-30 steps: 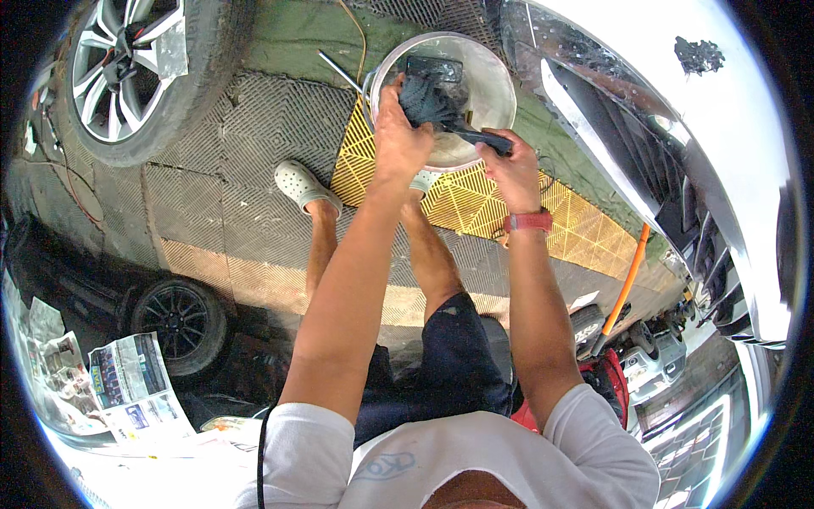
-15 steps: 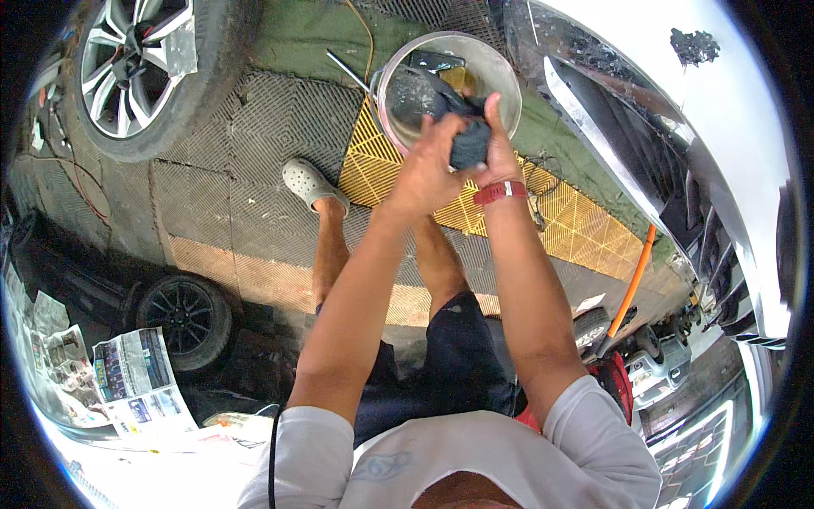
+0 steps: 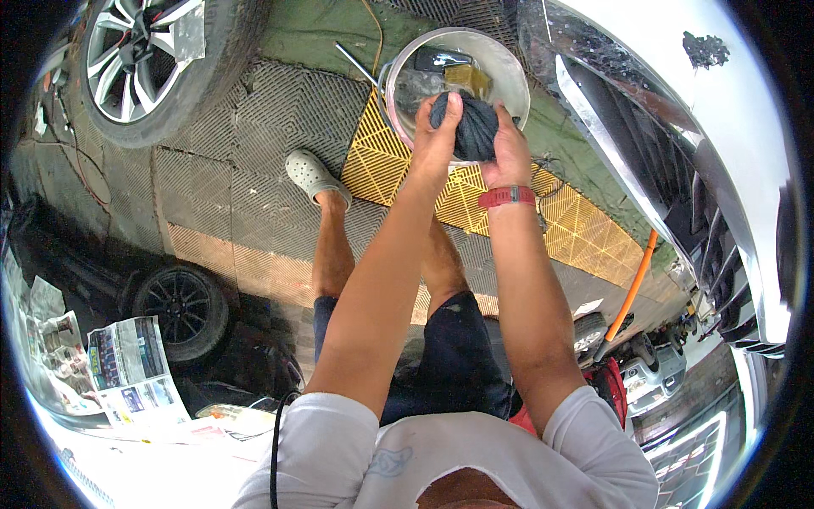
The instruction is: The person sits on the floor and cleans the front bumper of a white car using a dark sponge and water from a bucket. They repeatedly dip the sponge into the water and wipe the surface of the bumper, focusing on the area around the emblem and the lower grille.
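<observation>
A dark grey cloth (image 3: 473,131), bunched into a folded wad, is squeezed between both my hands over a round bucket (image 3: 521,75). My left hand (image 3: 436,140) closes on its left side with the thumb on top. My right hand (image 3: 510,146), above a red wristband, grips the right side. Inside the bucket, beyond the cloth, lie a yellowish sponge-like block (image 3: 471,80) and a dark object (image 3: 437,59) whose kind I cannot make out. The near part of the bucket's inside is hidden by the cloth and hands.
At the right a white car body panel (image 3: 721,110) with dark openings reaches close to the bucket. A large wheel (image 3: 140,76) stands at upper left, a smaller black wheel (image 3: 182,314) at lower left. Newspaper (image 3: 136,373) lies near it. An orange pole (image 3: 632,288) leans at right.
The cloth's hanging part has been gathered into a compact wad. My left hand has shifted from across the cloth to its left side, and the sponge-like block shows more fully.
</observation>
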Action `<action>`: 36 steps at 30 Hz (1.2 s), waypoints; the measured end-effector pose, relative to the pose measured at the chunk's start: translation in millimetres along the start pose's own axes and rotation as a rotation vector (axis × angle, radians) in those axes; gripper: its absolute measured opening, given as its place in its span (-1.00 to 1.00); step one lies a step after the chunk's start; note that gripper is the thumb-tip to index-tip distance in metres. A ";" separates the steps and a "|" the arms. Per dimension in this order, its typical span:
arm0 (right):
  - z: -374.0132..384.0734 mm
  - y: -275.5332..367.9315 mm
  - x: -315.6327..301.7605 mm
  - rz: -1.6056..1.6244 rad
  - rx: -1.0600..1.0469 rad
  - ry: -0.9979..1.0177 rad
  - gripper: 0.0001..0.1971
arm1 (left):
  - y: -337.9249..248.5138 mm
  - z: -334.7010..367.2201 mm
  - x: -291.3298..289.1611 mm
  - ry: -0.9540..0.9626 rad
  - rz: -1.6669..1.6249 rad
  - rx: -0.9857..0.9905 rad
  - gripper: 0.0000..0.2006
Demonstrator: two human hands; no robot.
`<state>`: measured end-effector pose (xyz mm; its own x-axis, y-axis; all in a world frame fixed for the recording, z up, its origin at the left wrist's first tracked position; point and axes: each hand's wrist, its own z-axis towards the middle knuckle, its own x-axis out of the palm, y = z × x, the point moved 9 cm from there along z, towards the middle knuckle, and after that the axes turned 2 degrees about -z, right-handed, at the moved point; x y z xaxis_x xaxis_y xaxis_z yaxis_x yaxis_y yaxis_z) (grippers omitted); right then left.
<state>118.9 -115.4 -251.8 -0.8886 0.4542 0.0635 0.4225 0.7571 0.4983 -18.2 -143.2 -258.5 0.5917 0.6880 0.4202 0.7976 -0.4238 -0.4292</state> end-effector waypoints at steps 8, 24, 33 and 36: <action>-27.0 -10.4 8.6 0.008 0.158 0.148 -0.29 | -51.5 -10.5 21.1 -0.012 -0.012 0.165 -0.40; -76.3 48.0 34.3 0.150 -0.517 0.007 -0.40 | 23.5 -5.2 9.1 -0.138 -0.427 -0.219 -0.76; -202.6 113.1 103.7 -0.840 -1.383 0.588 -0.80 | -27.8 -53.9 108.3 0.703 -0.054 -0.771 -0.63; -231.2 108.7 116.5 -0.962 -1.592 0.742 -0.79 | -39.3 -64.9 121.9 0.842 0.193 -0.813 -0.50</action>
<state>20.1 -88.8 9.7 -0.7489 -0.3332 -0.5728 -0.2848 -0.6186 0.7323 30.2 -80.9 -138.5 0.3589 0.0962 0.9284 0.3474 -0.9370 -0.0372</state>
